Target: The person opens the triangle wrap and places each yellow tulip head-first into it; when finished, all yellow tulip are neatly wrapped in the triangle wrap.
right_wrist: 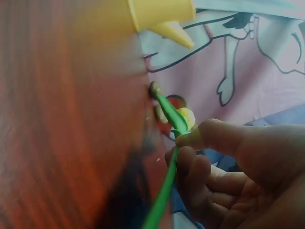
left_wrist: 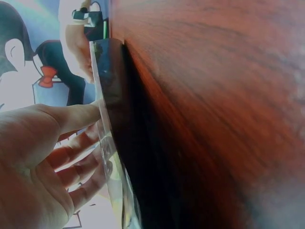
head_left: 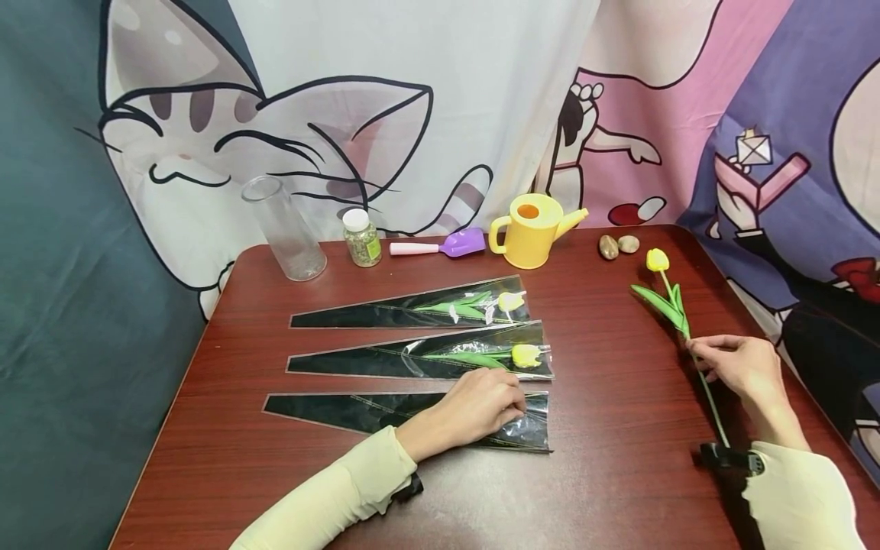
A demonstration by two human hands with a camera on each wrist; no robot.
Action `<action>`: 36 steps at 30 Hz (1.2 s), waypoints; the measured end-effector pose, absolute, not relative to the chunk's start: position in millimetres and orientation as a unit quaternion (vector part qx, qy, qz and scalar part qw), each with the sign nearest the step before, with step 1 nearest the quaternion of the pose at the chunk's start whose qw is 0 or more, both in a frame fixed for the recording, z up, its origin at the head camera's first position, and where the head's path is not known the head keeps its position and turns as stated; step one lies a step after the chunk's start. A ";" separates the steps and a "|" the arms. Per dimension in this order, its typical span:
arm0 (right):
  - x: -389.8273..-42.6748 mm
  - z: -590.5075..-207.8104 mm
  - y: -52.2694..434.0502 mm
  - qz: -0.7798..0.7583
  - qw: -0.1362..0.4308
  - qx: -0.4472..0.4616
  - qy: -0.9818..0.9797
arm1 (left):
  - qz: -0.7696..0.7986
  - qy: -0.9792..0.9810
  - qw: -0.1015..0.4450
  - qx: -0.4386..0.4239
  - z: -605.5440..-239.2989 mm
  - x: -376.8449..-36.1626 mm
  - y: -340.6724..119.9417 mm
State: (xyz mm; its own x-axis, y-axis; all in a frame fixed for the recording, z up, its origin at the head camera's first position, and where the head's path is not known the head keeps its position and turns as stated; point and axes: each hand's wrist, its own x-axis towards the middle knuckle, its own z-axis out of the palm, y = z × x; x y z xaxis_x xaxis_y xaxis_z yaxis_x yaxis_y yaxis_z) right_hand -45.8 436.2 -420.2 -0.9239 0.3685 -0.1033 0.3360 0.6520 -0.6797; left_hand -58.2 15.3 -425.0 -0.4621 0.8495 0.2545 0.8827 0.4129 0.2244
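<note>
Left hand (head_left: pixel 481 405) lies palm down on the wide end of the nearest plastic sleeve (head_left: pixel 385 412), fingers nearly straight, pressing it flat on the surface (head_left: pixel 605 473). Left wrist view shows the fingers (left_wrist: pixel 81 157) spread against the clear film, thumb along its edge. This sleeve looks empty, though the hand covers part of it.

Right hand (head_left: pixel 739 367), at the right side of the surface, pinches the stem of a loose yellow tulip (head_left: pixel 670 302) between thumb and curled fingers; the right wrist view confirms the grip on the green stem. The bloom points away from the person, leaves just past the fingers, stem end running back toward the wrist.

Beyond the left hand, two more sleeves lie parallel: middle sleeve (head_left: pixel 419 359) and far sleeve (head_left: pixel 412 309), each with a yellow tulip inside.

Along the far edge: glass cylinder vase (head_left: pixel 283 228), small jar (head_left: pixel 361 237), purple scoop (head_left: pixel 440 245), yellow watering can (head_left: pixel 532 229), two stones (head_left: pixel 617 245). Cartoon cloth backdrop (head_left: pixel 412 99) behind.
</note>
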 end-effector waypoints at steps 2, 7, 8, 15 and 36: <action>-45.6 -417.0 435.0 0.389 0.025 -0.195 -0.900 | -0.165 -0.840 0.049 -0.515 -425.1 -58.4 15.0; -47.1 -411.6 428.8 0.445 0.032 -0.177 -0.877 | -0.164 -0.842 0.045 -0.512 -425.3 -58.5 14.5; -47.4 -411.0 426.7 0.470 0.030 -0.172 -0.865 | -0.165 -0.843 0.045 -0.510 -425.4 -58.4 14.4; -47.7 -412.7 404.1 0.713 -0.012 -0.147 -0.686 | -0.180 -0.847 0.062 -0.497 -428.9 -60.8 13.0; 10.2 -424.7 316.5 0.928 0.061 -0.185 -0.317 | -0.236 -0.846 0.054 -0.475 -424.6 -70.0 8.6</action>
